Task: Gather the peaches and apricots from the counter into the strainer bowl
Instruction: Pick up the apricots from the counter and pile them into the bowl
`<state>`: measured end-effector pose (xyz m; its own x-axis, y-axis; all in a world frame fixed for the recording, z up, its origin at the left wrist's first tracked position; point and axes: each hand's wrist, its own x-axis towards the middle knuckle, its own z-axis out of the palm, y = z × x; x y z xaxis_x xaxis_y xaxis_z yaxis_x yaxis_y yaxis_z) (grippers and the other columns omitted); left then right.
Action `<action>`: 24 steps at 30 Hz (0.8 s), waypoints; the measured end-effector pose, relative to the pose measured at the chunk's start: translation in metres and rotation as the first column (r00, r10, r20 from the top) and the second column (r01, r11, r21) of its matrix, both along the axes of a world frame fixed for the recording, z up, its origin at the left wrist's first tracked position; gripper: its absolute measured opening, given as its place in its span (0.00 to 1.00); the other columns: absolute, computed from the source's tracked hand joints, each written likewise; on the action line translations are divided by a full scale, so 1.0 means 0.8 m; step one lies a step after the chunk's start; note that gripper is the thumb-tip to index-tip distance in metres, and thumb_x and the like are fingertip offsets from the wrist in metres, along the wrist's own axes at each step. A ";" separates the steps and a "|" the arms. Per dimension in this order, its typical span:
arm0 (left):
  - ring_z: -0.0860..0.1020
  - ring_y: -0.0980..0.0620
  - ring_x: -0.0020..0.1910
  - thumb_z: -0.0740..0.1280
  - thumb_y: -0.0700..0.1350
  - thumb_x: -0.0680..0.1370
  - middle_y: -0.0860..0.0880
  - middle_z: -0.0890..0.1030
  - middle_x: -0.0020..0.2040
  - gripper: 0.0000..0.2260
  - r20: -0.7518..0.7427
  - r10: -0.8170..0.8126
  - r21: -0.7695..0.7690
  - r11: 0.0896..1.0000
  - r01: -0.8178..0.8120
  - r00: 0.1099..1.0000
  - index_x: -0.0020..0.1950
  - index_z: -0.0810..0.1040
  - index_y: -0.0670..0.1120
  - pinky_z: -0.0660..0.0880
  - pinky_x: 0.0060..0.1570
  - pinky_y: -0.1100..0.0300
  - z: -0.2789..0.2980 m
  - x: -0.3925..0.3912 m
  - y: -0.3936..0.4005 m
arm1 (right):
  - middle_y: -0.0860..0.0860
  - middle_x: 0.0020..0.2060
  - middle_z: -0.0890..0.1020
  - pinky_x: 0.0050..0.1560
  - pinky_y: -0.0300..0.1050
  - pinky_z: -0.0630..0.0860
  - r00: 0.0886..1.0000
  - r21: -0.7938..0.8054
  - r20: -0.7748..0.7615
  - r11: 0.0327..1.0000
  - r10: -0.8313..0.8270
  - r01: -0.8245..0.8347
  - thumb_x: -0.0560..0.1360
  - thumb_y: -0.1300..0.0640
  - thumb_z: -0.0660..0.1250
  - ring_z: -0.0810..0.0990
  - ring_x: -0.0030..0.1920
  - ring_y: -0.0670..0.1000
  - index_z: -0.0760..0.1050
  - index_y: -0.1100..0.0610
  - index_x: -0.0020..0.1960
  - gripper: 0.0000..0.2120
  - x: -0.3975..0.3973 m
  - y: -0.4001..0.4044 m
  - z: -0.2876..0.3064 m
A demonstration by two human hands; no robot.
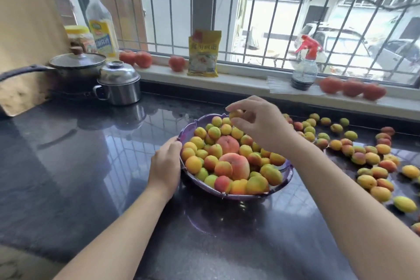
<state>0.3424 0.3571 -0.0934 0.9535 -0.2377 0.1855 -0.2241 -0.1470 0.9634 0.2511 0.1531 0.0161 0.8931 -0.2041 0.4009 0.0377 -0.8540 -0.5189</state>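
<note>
A purple strainer bowl [286, 171] stands on the dark counter, heaped with yellow-orange apricots and two larger pink peaches [236, 165]. My left hand [167, 162] grips the bowl's left rim. My right hand [256, 124] hovers over the far side of the bowl and pinches a small apricot [236, 113] between thumb and fingertips. Several more apricots [366, 157] lie scattered on the counter to the right of the bowl.
A steel lidded pot [119, 85] and a dark pan with a glass lid [77, 66] stand at the back left. On the windowsill sit tomatoes [353, 87], a yellow packet [203, 53], a spray bottle [304, 68] and an oil bottle [101, 25].
</note>
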 end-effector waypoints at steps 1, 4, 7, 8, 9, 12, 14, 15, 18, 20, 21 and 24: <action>0.74 0.57 0.37 0.55 0.53 0.76 0.53 0.80 0.36 0.16 -0.001 -0.003 -0.003 1.000 0.003 1.000 0.40 0.77 0.46 0.71 0.42 0.59 0.000 0.000 0.000 | 0.44 0.53 0.77 0.47 0.35 0.77 0.999 -0.009 -0.018 0.999 0.038 -0.038 0.79 0.56 0.69 0.79 0.48 0.43 0.80 0.48 0.62 0.12 0.010 0.010 -0.001; 0.74 0.59 0.36 0.55 0.52 0.75 0.55 0.80 0.35 0.15 0.017 -0.006 0.001 1.000 0.006 1.000 0.38 0.76 0.47 0.69 0.37 0.64 0.003 -0.001 -0.001 | 0.45 0.57 0.75 0.51 0.39 0.78 0.991 -0.039 -0.086 0.994 0.100 -0.104 0.81 0.53 0.67 0.78 0.50 0.45 0.81 0.47 0.61 0.10 0.035 0.025 -0.009; 0.74 0.57 0.37 0.55 0.53 0.76 0.52 0.80 0.36 0.15 0.019 -0.003 0.008 1.000 0.003 1.000 0.39 0.76 0.47 0.70 0.38 0.62 0.001 0.002 0.000 | 0.44 0.58 0.75 0.52 0.40 0.77 0.977 -0.108 -0.181 0.985 0.113 -0.134 0.83 0.55 0.64 0.76 0.55 0.46 0.80 0.45 0.60 0.10 0.049 0.032 -0.015; 0.74 0.56 0.37 0.55 0.53 0.76 0.52 0.79 0.36 0.15 0.022 -0.002 0.015 1.000 0.002 1.000 0.39 0.75 0.46 0.70 0.39 0.61 0.000 0.003 0.000 | 0.44 0.58 0.75 0.52 0.42 0.79 0.973 -0.164 -0.200 0.976 0.111 -0.145 0.82 0.56 0.65 0.77 0.55 0.47 0.80 0.45 0.60 0.11 0.051 0.034 -0.018; 0.73 0.55 0.37 0.55 0.53 0.75 0.52 0.78 0.35 0.15 0.025 -0.002 0.020 1.000 0.002 1.000 0.39 0.74 0.46 0.69 0.39 0.60 -0.001 0.005 0.001 | 0.44 0.58 0.75 0.53 0.44 0.80 0.972 -0.224 -0.210 0.962 0.107 -0.154 0.82 0.56 0.65 0.77 0.55 0.48 0.79 0.44 0.61 0.11 0.052 0.037 -0.021; 0.72 0.56 0.36 0.55 0.52 0.75 0.55 0.77 0.33 0.14 0.044 -0.006 0.024 1.000 0.005 0.999 0.38 0.73 0.46 0.68 0.37 0.62 -0.002 0.005 0.001 | 0.44 0.60 0.77 0.54 0.47 0.79 0.977 -0.384 -0.200 0.911 0.080 -0.153 0.81 0.54 0.67 0.77 0.57 0.48 0.77 0.46 0.65 0.14 0.053 0.046 -0.026; 0.73 0.57 0.36 0.54 0.52 0.75 0.55 0.77 0.33 0.14 0.052 -0.009 0.016 1.000 0.008 0.999 0.38 0.74 0.46 0.68 0.36 0.64 0.000 0.004 0.000 | 0.45 0.59 0.79 0.55 0.48 0.77 0.978 -0.452 -0.194 0.879 0.071 -0.153 0.80 0.53 0.66 0.75 0.57 0.49 0.79 0.47 0.63 0.12 0.055 0.051 -0.030; 0.73 0.58 0.36 0.54 0.52 0.76 0.56 0.77 0.33 0.14 0.055 -0.011 0.011 1.000 0.011 0.998 0.38 0.74 0.47 0.68 0.36 0.65 0.000 0.003 0.000 | 0.46 0.57 0.79 0.55 0.48 0.77 0.980 -0.450 -0.187 0.882 0.064 -0.143 0.80 0.54 0.66 0.74 0.56 0.49 0.80 0.48 0.61 0.11 0.056 0.052 -0.032; 0.74 0.61 0.36 0.54 0.52 0.75 0.58 0.77 0.33 0.14 0.069 -0.015 0.008 1.000 0.015 0.997 0.39 0.75 0.47 0.68 0.35 0.68 0.002 0.001 0.001 | 0.46 0.53 0.77 0.51 0.47 0.79 0.984 -0.376 -0.177 0.923 0.020 -0.087 0.79 0.57 0.67 0.76 0.52 0.49 0.80 0.50 0.57 0.08 0.057 0.057 -0.034; 0.74 0.62 0.36 0.54 0.52 0.76 0.58 0.77 0.32 0.15 0.069 -0.019 0.008 1.000 0.019 0.997 0.38 0.75 0.47 0.68 0.34 0.69 0.004 0.000 0.002 | 0.47 0.50 0.76 0.47 0.45 0.79 0.980 -0.377 -0.197 0.924 -0.008 -0.068 0.78 0.58 0.67 0.76 0.49 0.48 0.79 0.51 0.54 0.07 0.058 0.060 -0.034; 0.74 0.62 0.35 0.54 0.52 0.76 0.58 0.77 0.31 0.14 0.064 -0.024 0.005 1.000 0.024 0.998 0.37 0.74 0.48 0.68 0.33 0.69 0.005 -0.002 0.002 | 0.47 0.49 0.76 0.46 0.45 0.80 0.979 -0.383 -0.204 0.922 -0.021 -0.060 0.77 0.59 0.67 0.76 0.48 0.48 0.79 0.51 0.52 0.06 0.058 0.062 -0.034; 0.73 0.63 0.33 0.54 0.53 0.76 0.60 0.75 0.29 0.13 0.061 -0.027 -0.007 1.000 0.027 0.998 0.34 0.71 0.51 0.67 0.31 0.71 0.009 -0.006 0.003 | 0.48 0.47 0.77 0.43 0.47 0.82 0.976 -0.410 -0.213 0.911 -0.043 -0.049 0.78 0.59 0.66 0.78 0.44 0.49 0.80 0.52 0.49 0.05 0.059 0.061 -0.031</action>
<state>0.3372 0.3593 -0.0861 0.9336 -0.2614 0.2449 -0.2862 -0.1329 0.9489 0.2981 0.2022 -0.0084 0.9666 -0.0595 0.2492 -0.0306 -0.9925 -0.1184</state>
